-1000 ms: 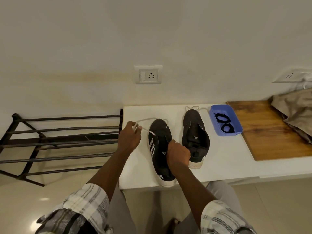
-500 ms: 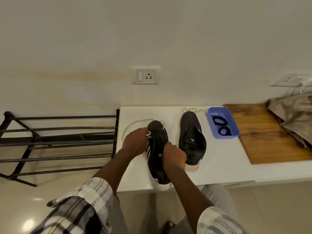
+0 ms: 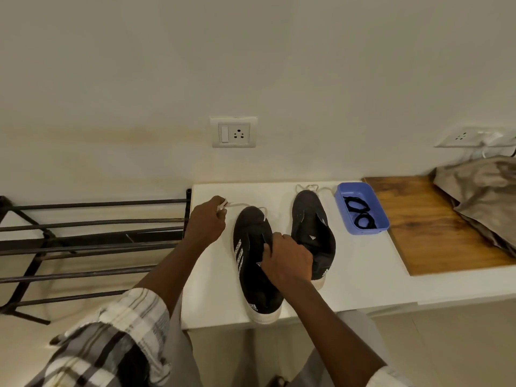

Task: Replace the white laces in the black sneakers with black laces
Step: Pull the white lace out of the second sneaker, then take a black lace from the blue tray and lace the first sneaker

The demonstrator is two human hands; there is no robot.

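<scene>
Two black sneakers lie on the white table (image 3: pixel 360 277), toes toward the wall. My left hand (image 3: pixel 208 223) pinches the white lace (image 3: pixel 245 204) of the left sneaker (image 3: pixel 252 272) and holds it out to the left of the toe. My right hand (image 3: pixel 287 259) grips the tongue area of that same sneaker. The right sneaker (image 3: pixel 311 227) lies beside it, with its white lace (image 3: pixel 307 187) trailing past the toe. Two coiled black laces (image 3: pixel 360 215) sit in a blue tray (image 3: pixel 342 196) to the right.
A dark metal rack (image 3: pixel 92 238) stands left of the table. A wooden board (image 3: pixel 435 233) lies to the right with a beige cloth (image 3: pixel 480 194) on it. Wall sockets (image 3: pixel 234 132) are above the table.
My left hand has moved from the sneaker's side out to the left and toward the wall, drawing the white lace with it. My right hand stays on the sneaker.
</scene>
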